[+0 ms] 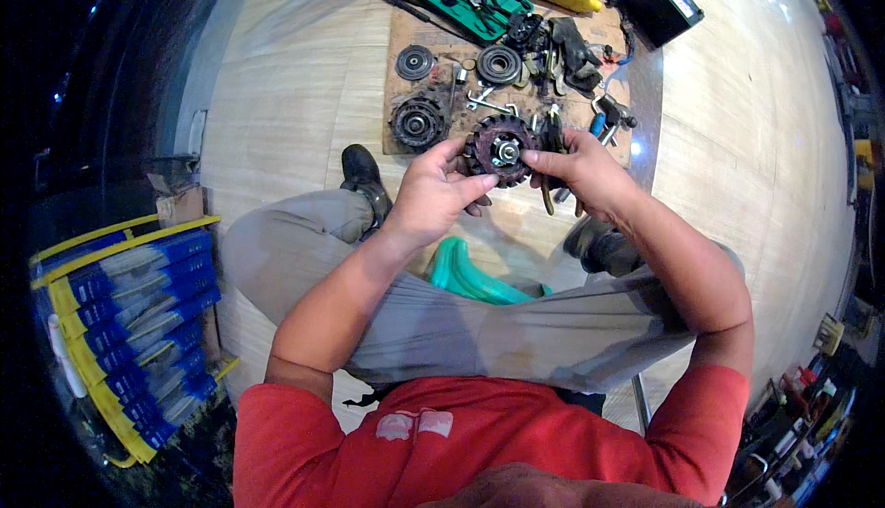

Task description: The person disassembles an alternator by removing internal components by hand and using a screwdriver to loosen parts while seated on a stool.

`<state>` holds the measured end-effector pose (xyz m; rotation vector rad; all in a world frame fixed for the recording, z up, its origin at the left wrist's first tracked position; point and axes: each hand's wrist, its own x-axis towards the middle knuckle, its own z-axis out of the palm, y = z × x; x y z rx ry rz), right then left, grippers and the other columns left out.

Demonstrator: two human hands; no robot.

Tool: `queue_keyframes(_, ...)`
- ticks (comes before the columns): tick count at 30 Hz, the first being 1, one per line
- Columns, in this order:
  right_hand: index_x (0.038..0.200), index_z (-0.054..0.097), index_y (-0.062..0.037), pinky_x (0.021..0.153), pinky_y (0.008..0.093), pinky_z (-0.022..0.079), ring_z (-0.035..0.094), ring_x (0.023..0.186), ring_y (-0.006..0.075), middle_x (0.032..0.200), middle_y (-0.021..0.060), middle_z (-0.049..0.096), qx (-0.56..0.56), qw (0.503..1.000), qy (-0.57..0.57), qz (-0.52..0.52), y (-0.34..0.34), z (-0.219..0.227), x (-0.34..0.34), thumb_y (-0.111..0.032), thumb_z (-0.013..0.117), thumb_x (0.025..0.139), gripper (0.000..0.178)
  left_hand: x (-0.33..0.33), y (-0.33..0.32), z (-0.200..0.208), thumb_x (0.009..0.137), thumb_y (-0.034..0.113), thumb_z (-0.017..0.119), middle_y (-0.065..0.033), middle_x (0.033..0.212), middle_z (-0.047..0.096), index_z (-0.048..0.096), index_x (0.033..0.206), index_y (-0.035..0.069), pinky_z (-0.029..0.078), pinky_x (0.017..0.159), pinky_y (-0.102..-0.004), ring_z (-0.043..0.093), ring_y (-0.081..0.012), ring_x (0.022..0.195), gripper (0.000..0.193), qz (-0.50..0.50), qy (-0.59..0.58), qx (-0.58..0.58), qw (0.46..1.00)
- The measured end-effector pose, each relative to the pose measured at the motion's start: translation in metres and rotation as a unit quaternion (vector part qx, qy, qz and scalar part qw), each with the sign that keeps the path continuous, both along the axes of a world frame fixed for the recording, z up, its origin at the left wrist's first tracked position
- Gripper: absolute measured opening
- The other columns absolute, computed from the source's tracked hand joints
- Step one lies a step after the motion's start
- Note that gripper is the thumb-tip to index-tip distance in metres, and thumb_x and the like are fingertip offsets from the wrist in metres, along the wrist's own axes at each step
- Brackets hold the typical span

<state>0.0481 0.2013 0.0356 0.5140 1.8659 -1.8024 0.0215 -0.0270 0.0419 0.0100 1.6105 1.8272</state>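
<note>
two hands gripping a dark toothed wheel (499,149), left hand (433,196) beneath, right hand (581,169) fingers pinching its rim

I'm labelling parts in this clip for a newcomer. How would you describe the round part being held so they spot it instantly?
Start at the brown board on the floor, strewn with tools and pulley discs. Just below it, the left hand and right hand hold a dark toothed wheel. Unlike the discs lying on the board, it is lifted and has a shiny metal hub.

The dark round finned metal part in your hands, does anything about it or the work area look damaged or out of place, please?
Nothing stands out: the dark round finned metal part sits between the left hand and right hand, and no damage shows.
</note>
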Motion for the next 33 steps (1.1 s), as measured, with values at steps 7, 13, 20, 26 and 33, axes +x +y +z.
queue_keyframes(7,0.105,0.064,0.0018,0.070,0.0277,0.051,0.063,0.075,0.0141,0.085,0.0066,0.069,-0.045,0.998,0.023,0.049,-0.003,0.003,0.000,-0.013,0.078,0.081,0.031,-0.006,-0.009,0.011,0.083,0.001,0.072,-0.0035,0.091,0.066,0.048,0.136,-0.003,0.049,0.061,-0.0230,0.056,-0.0055,0.068,0.058,-0.060,0.135,-0.114,0.983)
queue_keyframes(13,0.115,0.060,-0.0010,0.077,0.0301,0.053,0.064,0.082,0.0154,0.094,0.0066,0.068,-0.135,0.989,0.061,0.008,-0.011,0.004,0.004,-0.005,0.072,0.085,0.033,-0.005,-0.004,0.022,0.081,-0.002,0.073,-0.0025,0.092,0.066,0.051,0.134,-0.003,0.049,0.065,-0.0221,0.056,-0.0047,0.072,0.058,-0.005,0.200,-0.124,0.972)
queue_keyframes(20,0.114,0.058,-0.0014,0.081,0.0326,0.054,0.066,0.087,0.0181,0.100,0.0087,0.068,-0.147,0.979,0.139,-0.037,-0.017,-0.008,0.001,-0.011,0.076,0.082,0.039,-0.003,0.001,0.004,0.085,0.003,0.073,-0.0076,0.105,0.067,0.052,0.130,0.001,0.054,0.073,-0.0254,0.063,-0.0126,0.090,0.050,0.086,0.167,-0.027,0.982)
queue_keyframes(26,0.116,0.057,-0.0015,0.085,0.0327,0.053,0.065,0.092,0.0173,0.103,0.0077,0.068,-0.152,0.976,0.155,-0.038,-0.021,-0.001,-0.006,-0.009,0.075,0.081,0.041,0.004,0.015,0.013,0.092,0.008,0.065,-0.0116,0.124,0.057,0.033,0.145,0.001,0.054,0.083,-0.0287,0.062,-0.0153,0.103,0.062,0.097,0.056,0.115,0.987)
queue_keyframes(33,0.119,0.057,-0.0042,0.081,0.0280,0.052,0.062,0.091,0.0112,0.103,0.0021,0.067,-0.107,0.978,0.174,-0.046,-0.027,0.002,-0.007,0.006,0.070,0.078,0.044,0.003,0.014,0.005,0.091,0.001,0.063,-0.0121,0.132,0.054,0.036,0.145,0.000,0.048,0.098,-0.0307,0.058,-0.0154,0.113,0.061,0.073,0.150,0.149,0.975)
